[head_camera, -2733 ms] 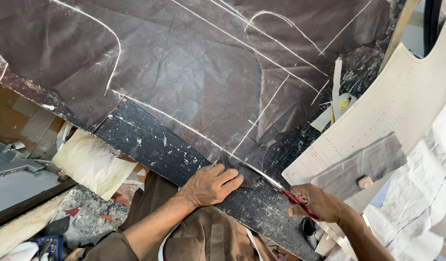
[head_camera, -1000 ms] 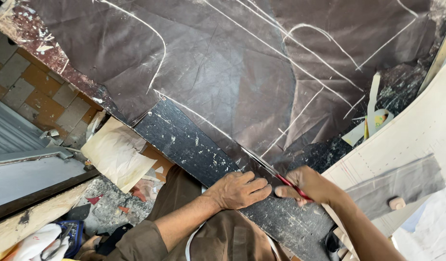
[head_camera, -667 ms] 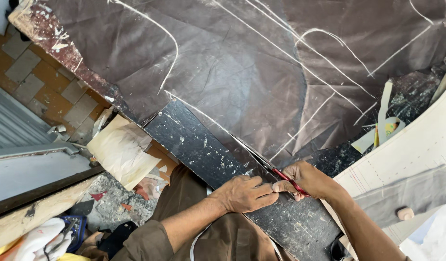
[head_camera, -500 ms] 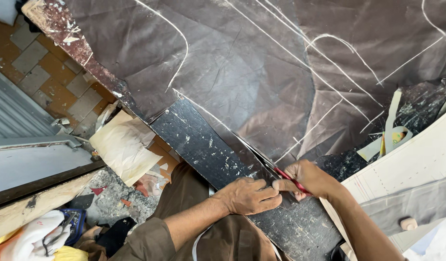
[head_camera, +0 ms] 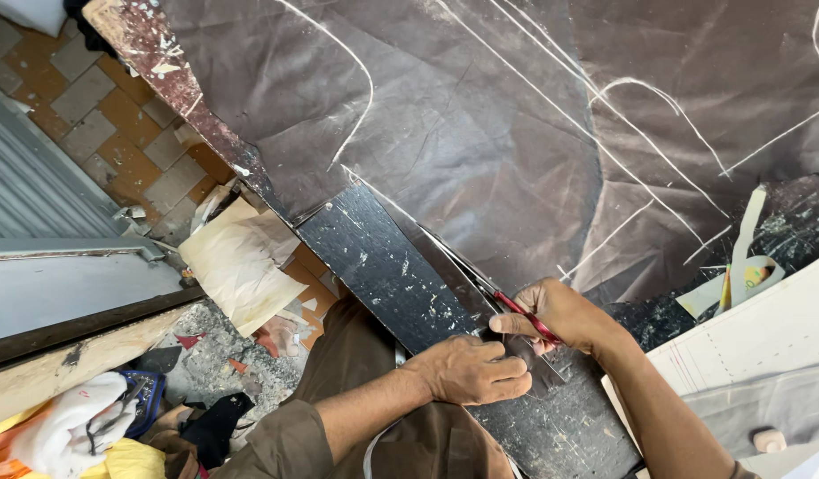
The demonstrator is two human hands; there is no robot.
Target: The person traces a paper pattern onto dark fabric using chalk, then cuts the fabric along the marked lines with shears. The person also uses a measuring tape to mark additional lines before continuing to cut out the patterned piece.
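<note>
Scissors point(head_camera: 480, 282) in right hand point(head_camera: 565, 315) point up-left along fabric point(head_camera: 480, 115).

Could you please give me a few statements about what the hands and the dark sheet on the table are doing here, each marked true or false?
1. The right hand holds red-handled scissors. True.
2. The left hand is raised clear of the table. False: it presses down on the sheet's cut edge beside the scissors.
3. The dark brown sheet bears white chalk lines. True.
4. The scissors lie unused on the pale board. False: they are in the right hand, at the sheet's edge.
5. The black tabletop is spotless. False: it is flecked with white marks.
</note>
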